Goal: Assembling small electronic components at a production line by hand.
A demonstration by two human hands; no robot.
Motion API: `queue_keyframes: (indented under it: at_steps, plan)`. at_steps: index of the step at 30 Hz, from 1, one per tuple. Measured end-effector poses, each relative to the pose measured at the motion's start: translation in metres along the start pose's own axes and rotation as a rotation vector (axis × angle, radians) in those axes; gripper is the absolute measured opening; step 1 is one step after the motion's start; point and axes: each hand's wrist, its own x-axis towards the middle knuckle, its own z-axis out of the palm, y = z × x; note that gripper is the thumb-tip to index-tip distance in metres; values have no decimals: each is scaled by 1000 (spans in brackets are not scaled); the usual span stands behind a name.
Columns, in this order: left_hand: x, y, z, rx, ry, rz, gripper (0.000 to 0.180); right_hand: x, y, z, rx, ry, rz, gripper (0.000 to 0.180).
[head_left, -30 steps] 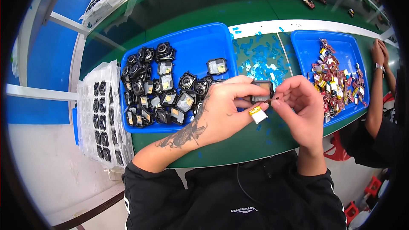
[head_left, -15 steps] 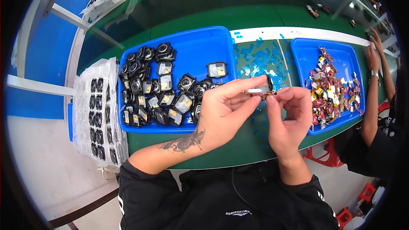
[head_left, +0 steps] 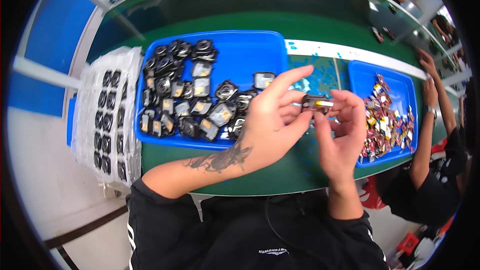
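With the clock centred on this person's work, I see white packing sheets [head_left: 86, 102] farthest out at 9 o'clock, with rows of black pieces [head_left: 107, 121] in them. Nearer in, between 9 and 10, a blue tray [head_left: 250, 60] sits on the green desk [head_left: 280, 176]. Black watch cases [head_left: 188, 91] crowd its left and lower parts; blue bottom shows toward its own 1 o'clock, right up to the rim. The left hand [head_left: 272, 125] overlaps the tray's right edge from here, thumb and fingers pinching one end of a small dark case [head_left: 314, 104], its index finger free of it, tip toward 12. That case is at the clock's centre, over the desk, with a shiny strip on it; finer detail is blurred. Blue scraps [head_left: 324, 76] lie past it at 12. The right hand [head_left: 340, 137] grips its other end between thumb and forefinger. At 6, green surface runs down to the front edge. At 3, a second blue tray [head_left: 361, 76] holds heaped small parts [head_left: 385, 122]. Beyond, between 2 and 3, are a co-worker's hands [head_left: 430, 92].
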Motion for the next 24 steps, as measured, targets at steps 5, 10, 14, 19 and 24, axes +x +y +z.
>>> queue_keyframes:
  at_steps: [5, 10, 14, 19, 24]
  plan:
    - [29, 46, -55, 1481, 55, 387, 43, 97, -4, -14, -186, -431, 71, 43]
    - [14, 18, -110, 1836, 30, 628, 33, 218, 59, 19, -405, -385, 202, 46]
    - [16, 2, -107, 1847, -67, 559, 31, 233, 109, 29, -689, -195, 170, 49]
    - [20, 8, -115, 1764, -83, 451, 33, 213, 79, 7, -689, -136, 54, 35]
    - [36, 38, -76, 1429, -41, 445, 25, 134, 26, 23, -86, -563, 247, 45]
